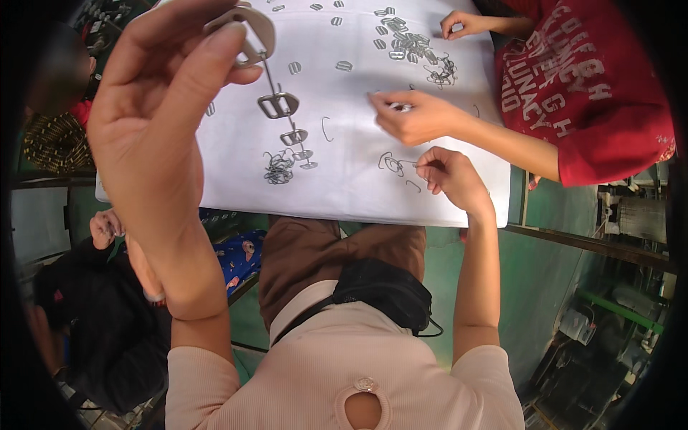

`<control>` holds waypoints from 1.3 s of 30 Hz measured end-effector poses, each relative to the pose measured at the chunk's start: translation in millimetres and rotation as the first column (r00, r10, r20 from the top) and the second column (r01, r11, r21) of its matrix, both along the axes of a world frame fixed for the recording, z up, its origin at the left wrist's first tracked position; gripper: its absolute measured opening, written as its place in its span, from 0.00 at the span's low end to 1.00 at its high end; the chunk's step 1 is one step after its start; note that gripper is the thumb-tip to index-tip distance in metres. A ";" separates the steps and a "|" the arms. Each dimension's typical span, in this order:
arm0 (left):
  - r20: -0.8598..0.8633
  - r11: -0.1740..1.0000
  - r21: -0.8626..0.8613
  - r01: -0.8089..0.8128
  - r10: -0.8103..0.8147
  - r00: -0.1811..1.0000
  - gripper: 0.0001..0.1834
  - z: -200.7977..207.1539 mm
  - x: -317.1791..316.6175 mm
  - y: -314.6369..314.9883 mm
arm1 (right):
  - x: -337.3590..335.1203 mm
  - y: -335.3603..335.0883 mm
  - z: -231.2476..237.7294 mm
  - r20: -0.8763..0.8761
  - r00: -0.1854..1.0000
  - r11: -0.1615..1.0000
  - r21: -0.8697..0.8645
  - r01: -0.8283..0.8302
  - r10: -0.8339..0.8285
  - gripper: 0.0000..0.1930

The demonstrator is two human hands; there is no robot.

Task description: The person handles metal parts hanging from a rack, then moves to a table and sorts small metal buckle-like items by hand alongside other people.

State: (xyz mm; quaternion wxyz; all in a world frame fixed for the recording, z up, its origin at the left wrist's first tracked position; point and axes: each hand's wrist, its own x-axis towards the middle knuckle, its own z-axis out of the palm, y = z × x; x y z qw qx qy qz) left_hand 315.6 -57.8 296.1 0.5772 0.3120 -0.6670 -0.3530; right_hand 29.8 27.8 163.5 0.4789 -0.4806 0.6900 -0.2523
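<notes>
High at the left, my left hand (154, 118) pinches a silver metal buckle (261, 36) between thumb and fingers. From it a string of similar buckles (278, 106) hangs down, joined by thin wire, to just above or onto the white table. Beside its lower end lies a tangled heap of wire hooks (278, 170). My right hand (459, 183) is over the table's near right part, thumb and fingertips closed on what looks like a thin wire hook (407, 163). Several loose wire hooks (389, 165) lie just left of those fingers.
A co-worker in a red shirt (609, 93) reaches in from the right; one blurred hand (416, 118) is just beyond my right hand. A pile of buckles (408, 44) and wire hooks (443, 72) lies farther back on the white-covered table (344, 193). Another person (107, 308) sits at the left.
</notes>
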 end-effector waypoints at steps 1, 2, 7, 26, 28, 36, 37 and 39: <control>-0.024 0.999 -0.014 0.034 -0.034 0.999 0.13 -1.2 -0.6 -1.6 | 7.7 -1.8 10.6 0.091 0.996 0.997 -0.069 0.021 -0.015 0.05; -0.045 0.999 0.000 0.039 -0.038 0.998 0.13 -1.4 -2.7 -1.1 | 18.2 -6.3 21.8 0.182 0.983 0.989 -0.141 0.047 -0.021 0.04; -0.108 0.993 0.036 0.110 -0.106 0.989 0.13 4.3 -17.6 3.4 | 75.3 -31.8 107.7 0.501 0.859 0.881 -0.447 0.152 0.106 0.04; 0.410 0.915 0.237 -0.328 0.212 0.887 0.09 -137.7 -15.6 -147.3 | 104.5 -84.7 167.8 0.545 0.816 0.589 -0.730 0.347 0.194 0.08; 0.606 0.927 0.194 -0.321 0.144 0.782 0.14 -197.7 -16.1 -172.2 | 102.1 -83.9 171.6 0.601 0.776 0.658 -0.665 0.353 0.191 0.08; 0.787 0.859 0.089 -0.503 0.249 0.565 0.17 -253.9 -58.9 -176.6 | 95.1 -96.0 167.4 0.473 0.870 0.515 -0.784 0.346 0.135 0.09; 0.773 0.855 0.135 -0.500 0.225 0.593 0.18 -257.2 -58.4 -179.7 | 92.5 -92.9 169.0 0.484 0.865 0.562 -0.756 0.336 0.135 0.09; 0.744 0.829 0.209 -0.519 0.209 0.635 0.17 -256.5 -61.0 -187.0 | 88.8 -90.6 171.1 0.501 0.855 0.603 -0.726 0.331 0.133 0.09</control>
